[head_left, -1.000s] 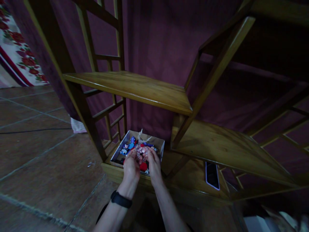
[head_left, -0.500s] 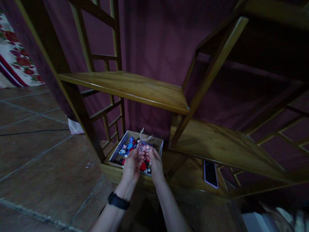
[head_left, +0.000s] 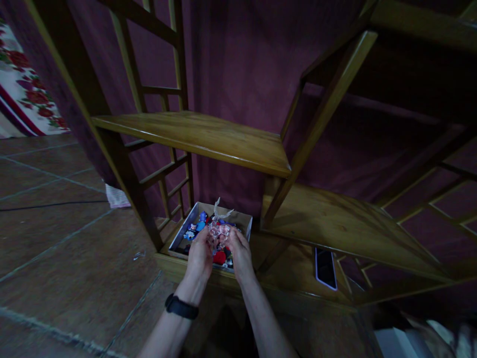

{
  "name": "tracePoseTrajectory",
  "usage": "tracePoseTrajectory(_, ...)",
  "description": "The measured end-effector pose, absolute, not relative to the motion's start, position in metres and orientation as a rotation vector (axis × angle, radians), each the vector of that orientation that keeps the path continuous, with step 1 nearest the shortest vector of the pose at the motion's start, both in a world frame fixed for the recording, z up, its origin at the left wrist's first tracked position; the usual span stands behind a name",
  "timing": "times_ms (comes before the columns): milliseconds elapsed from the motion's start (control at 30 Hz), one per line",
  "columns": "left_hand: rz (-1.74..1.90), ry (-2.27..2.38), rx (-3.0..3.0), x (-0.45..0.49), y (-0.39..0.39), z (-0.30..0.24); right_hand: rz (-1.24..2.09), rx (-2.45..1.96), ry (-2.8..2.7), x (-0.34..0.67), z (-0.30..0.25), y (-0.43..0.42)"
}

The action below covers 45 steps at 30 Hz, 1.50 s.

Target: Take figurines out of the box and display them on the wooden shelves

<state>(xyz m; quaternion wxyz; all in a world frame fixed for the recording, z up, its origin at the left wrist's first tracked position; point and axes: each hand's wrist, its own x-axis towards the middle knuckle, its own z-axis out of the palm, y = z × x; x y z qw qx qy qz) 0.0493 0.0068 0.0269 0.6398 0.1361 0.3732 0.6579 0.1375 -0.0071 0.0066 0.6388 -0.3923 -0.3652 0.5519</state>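
Presently, a clear, shiny plastic packet (head_left: 219,230) is held by the left hand (head_left: 200,254) and right hand (head_left: 240,252) over a shallow, white-sided cardboard box (head_left: 244,222), and could be dropped should either grip be loosened.

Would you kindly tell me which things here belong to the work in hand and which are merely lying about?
In use: clear shiny item, left hand, right hand, open box, colourful pieces.

Lying about: phone-like object, dark cable.
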Motion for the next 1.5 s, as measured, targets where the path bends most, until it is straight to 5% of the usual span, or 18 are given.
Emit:
tracePoseTrajectory(433, 1.325, 0.632, 0.210, 0.042, 0.009, 0.041, 1.291, -0.847, -0.922, 0.140, 0.021, -0.013)
tracePoseTrajectory(1100, 1.357, 0.672, 0.229, 0.037, 0.017, 0.037, 0.873, -1.181, -1.401, 0.153, 0.019, -0.016)
tracePoseTrajectory(1500, 1.336, 0.598, 0.217, 0.034, 0.017, 0.031, 1.297, -1.002, -1.051, 0.163, 0.010, -0.007)
